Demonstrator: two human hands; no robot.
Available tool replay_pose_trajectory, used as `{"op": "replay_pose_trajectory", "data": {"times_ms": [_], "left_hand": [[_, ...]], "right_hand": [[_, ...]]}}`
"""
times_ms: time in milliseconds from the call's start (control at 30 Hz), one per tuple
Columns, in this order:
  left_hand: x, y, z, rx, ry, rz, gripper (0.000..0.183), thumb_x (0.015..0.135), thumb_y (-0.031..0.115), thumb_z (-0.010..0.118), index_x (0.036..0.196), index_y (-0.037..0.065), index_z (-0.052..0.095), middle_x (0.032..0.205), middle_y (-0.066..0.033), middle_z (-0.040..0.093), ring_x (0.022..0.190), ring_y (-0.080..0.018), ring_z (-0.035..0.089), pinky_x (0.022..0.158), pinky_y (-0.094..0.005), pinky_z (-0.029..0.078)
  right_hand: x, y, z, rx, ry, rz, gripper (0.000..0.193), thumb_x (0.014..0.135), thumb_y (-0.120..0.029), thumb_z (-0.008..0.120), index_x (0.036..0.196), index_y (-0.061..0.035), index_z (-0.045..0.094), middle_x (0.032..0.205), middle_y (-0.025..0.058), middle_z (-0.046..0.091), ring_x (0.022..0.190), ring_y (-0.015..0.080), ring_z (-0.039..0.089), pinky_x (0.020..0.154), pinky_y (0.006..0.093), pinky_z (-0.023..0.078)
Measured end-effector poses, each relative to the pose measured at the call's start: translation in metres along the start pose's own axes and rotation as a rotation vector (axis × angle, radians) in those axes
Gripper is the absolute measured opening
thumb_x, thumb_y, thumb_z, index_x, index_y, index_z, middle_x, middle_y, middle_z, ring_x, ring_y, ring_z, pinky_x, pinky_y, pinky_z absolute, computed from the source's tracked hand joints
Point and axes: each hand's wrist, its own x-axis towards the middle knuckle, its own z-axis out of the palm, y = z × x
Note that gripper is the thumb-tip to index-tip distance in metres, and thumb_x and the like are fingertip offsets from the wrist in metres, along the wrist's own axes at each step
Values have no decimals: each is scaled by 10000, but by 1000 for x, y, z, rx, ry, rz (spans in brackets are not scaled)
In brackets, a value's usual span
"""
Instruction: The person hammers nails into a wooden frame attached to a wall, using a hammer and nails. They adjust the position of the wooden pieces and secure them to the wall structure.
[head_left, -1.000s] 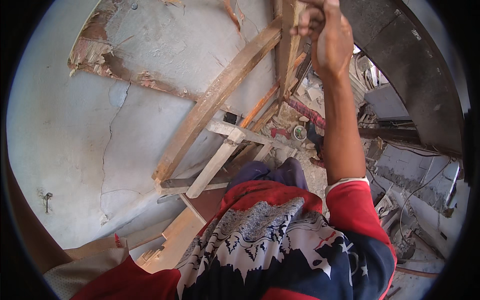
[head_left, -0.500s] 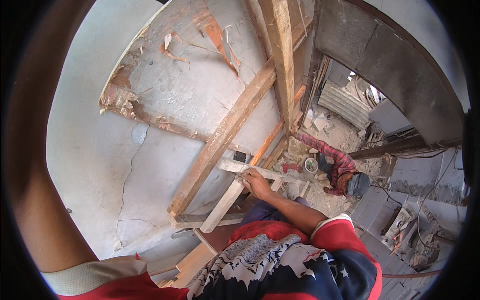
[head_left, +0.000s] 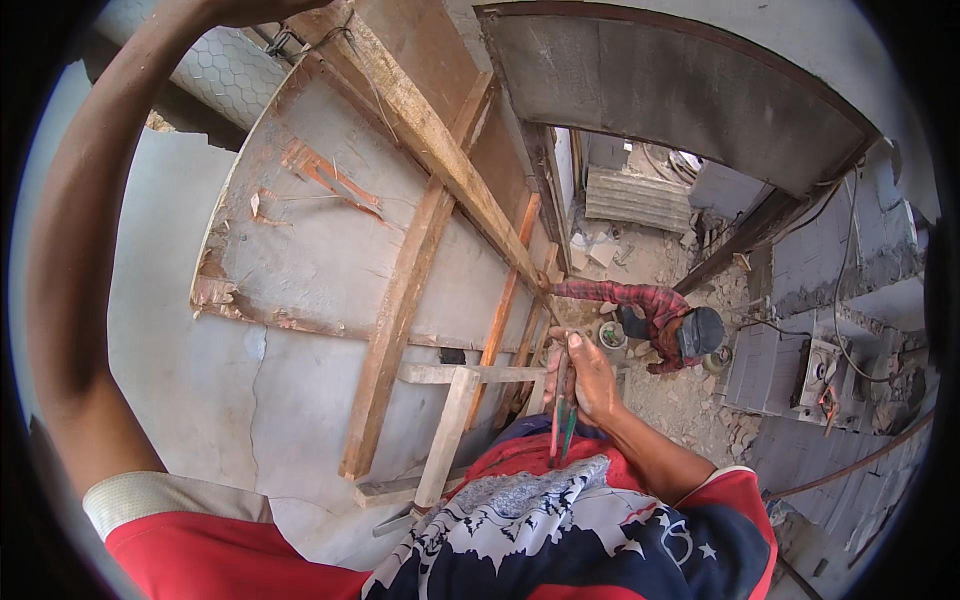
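Observation:
My right hand point(head_left: 580, 380) is closed around a pair of pliers point(head_left: 561, 425) with one reddish and one green handle, in front of my shirt. My raised left arm reaches to the upper edge, where my left hand point(head_left: 265, 8) is cut off and its fingers are mostly hidden. It is close to the top of a long wooden post point(head_left: 440, 150) that slants down toward the floor. Dark wire point(head_left: 345, 35) loops around the post's upper end. A wooden crosspiece point(head_left: 425, 373) of a small frame stands just left of my right hand.
A co-worker in a checked shirt point(head_left: 655, 300) and cap stretches an arm to the post's lower end. A peeling board point(head_left: 330, 240) leans behind a wooden beam point(head_left: 400, 300). A white bucket point(head_left: 613, 335) stands amid rubble point(head_left: 680, 425). Cables point(head_left: 840, 290) hang at the right.
My right hand has left the wooden crosspiece and now holds the pliers near my chest. The view has shifted, bringing my left hand and the wired post top into sight.

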Motion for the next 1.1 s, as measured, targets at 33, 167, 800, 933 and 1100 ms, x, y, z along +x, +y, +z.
{"op": "replay_pose_trajectory", "data": {"times_ms": [33, 167, 800, 933, 1100], "left_hand": [[4, -1, -2, 76, 23, -34, 277, 897, 410, 709, 952, 157, 808, 809, -110, 750, 777, -340, 714, 697, -445, 556], [29, -6, 17, 250, 46, -140, 354, 918, 405, 667, 769, 93, 743, 734, -132, 723, 677, -339, 702, 620, -461, 546], [39, -7, 35, 393, -8, -293, 478, 879, 507, 653, 666, 89, 742, 690, -142, 724, 664, -315, 732, 597, -436, 560], [34, -9, 37, 349, -61, -346, 439, 862, 483, 674, 688, 89, 757, 727, -147, 738, 691, -305, 742, 614, -437, 565], [39, -9, 39, 323, -27, -321, 307, 821, 372, 688, 714, 96, 774, 753, -140, 749, 718, -300, 748, 641, -443, 573]], "right_hand": [[-10, 2, 0, -46, 42, 63, 544, 1087, -389, 516, 1447, -11, 368, 886, 57, 610, 756, 189, 672, 669, 380, 632], [-47, 6, 5, -303, 14, 146, 458, 1090, -201, 507, 1495, -61, 348, 1069, 75, 511, 838, 168, 646, 740, 401, 647], [220, -146, 89, -1001, -43, -431, 526, 1061, -168, 498, 1556, -20, 398, 1049, 119, 608, 692, 145, 632, 607, 319, 624], [188, -193, 132, -1342, -30, -627, 546, 1013, -100, 493, 1549, -31, 416, 907, 224, 667, 769, 305, 674, 722, 426, 559], [161, -255, 183, -1569, -143, -1037, 587, 987, -56, 482, 1565, -102, 393, 904, 298, 635, 830, 454, 636, 793, 545, 472]]}}
